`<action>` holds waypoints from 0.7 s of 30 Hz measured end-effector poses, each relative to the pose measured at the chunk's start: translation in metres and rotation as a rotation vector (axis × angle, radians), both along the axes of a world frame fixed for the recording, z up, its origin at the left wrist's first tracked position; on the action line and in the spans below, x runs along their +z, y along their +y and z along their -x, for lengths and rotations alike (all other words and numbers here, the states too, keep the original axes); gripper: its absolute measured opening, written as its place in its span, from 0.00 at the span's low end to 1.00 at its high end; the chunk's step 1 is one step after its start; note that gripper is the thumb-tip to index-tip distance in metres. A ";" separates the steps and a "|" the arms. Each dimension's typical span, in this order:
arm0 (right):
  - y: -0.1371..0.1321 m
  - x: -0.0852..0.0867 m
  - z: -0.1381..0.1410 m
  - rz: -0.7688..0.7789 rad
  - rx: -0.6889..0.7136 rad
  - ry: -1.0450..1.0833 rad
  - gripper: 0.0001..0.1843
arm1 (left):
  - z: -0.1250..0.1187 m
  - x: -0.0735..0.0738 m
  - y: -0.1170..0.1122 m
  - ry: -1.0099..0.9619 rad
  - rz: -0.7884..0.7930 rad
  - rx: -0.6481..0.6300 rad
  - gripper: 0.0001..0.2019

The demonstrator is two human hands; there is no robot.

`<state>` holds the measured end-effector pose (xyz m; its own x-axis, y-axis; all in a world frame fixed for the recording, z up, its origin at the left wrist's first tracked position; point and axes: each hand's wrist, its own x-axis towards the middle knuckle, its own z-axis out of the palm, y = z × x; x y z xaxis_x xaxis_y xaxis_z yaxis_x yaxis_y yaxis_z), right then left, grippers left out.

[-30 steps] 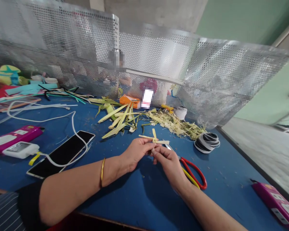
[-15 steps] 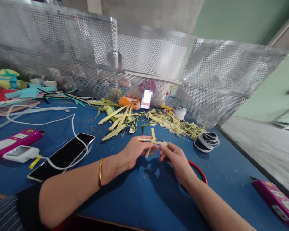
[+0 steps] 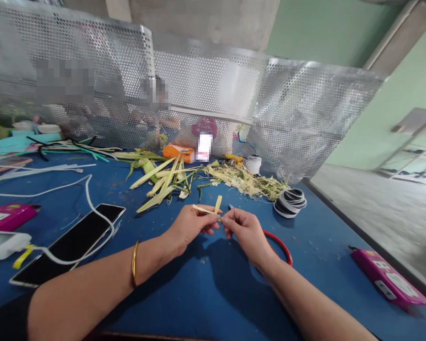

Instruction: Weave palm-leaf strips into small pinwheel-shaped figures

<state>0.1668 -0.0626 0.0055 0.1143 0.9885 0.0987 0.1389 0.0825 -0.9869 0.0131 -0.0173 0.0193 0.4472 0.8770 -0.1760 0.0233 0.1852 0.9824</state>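
Pale yellow-green corn husk strips (image 3: pixel 217 204) cross one another between my two hands, just above the blue table (image 3: pixel 177 303). My left hand (image 3: pixel 195 225) pinches them between thumb and fingers; one strip points up and another lies back along the hand. Close by on the right, my right hand (image 3: pixel 243 229) has its thumb and fingertips closed on the strips' near end. A small pointed metal tip (image 3: pixel 231 207) shows above the right fingers; the rest of it is hidden. Behind the hands lie a bunch of loose corn husks (image 3: pixel 166 182) and a heap of shredded husk (image 3: pixel 248 182).
A black phone (image 3: pixel 74 241) and white cable (image 3: pixel 102 220) lie left. A black-and-white cord roll (image 3: pixel 289 203), red ring (image 3: pixel 282 246) and magenta device (image 3: pixel 388 277) are right. Along the back stand an orange packet (image 3: pixel 179 153) and perforated metal screen (image 3: pixel 206 80), people beyond it.
The view has swung right, so things sit further left. The right fingers have come in against the left fingertips, and the strip that hung below the left hand no longer shows.
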 end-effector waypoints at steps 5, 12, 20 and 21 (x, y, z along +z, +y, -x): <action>-0.003 0.004 -0.004 -0.015 0.009 -0.047 0.14 | 0.002 0.004 0.001 -0.003 0.004 -0.006 0.09; -0.001 0.011 -0.012 0.070 0.001 0.088 0.19 | 0.008 0.001 0.008 0.038 0.079 -0.274 0.15; 0.002 0.006 -0.011 -0.017 -0.062 0.065 0.14 | 0.004 0.001 0.002 0.040 0.136 -0.263 0.19; 0.002 0.005 -0.011 -0.034 -0.075 0.043 0.13 | 0.004 0.001 0.001 0.035 0.112 -0.232 0.19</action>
<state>0.1774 -0.0605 0.0104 0.1928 0.9732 0.1251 0.1037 0.1066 -0.9889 0.0095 -0.0163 0.0207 0.6265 0.7255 -0.2850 0.1112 0.2787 0.9539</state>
